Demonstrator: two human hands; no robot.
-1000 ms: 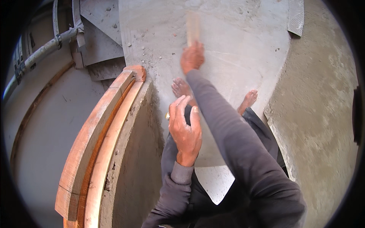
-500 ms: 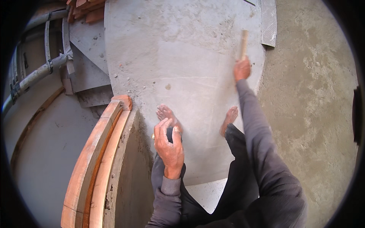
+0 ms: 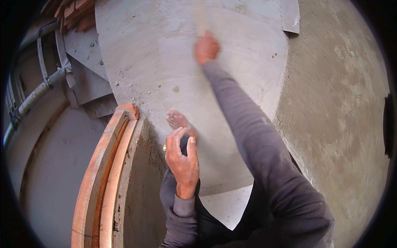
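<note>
My right hand [image 3: 206,47] reaches forward over the pale grey concrete surface [image 3: 165,58], closed on a pale, straight wooden piece [image 3: 198,16] that is badly smeared by motion. My left hand [image 3: 182,163] is raised over my bent leg near my left foot [image 3: 178,120], fingers loosely curved and apart, holding nothing that I can see; a ring shows on it. Just left of it is a low curved wall [image 3: 140,182] topped with curved wooden boards [image 3: 103,161] and an orange brick-like end piece [image 3: 130,108].
At the left are a curved metal railing [image 3: 49,80], angular grey steps [image 3: 82,78] dropping away and a pile of red bricks [image 3: 78,12]. Along the right runs a rough cement surface [image 3: 339,115], with a ridged grey piece [image 3: 289,14] at its upper edge.
My right hand with the wooden piece swung right, then back left and slightly up. My left hand has moved little since half a second ago. The right foot is now hidden behind my arm.
</note>
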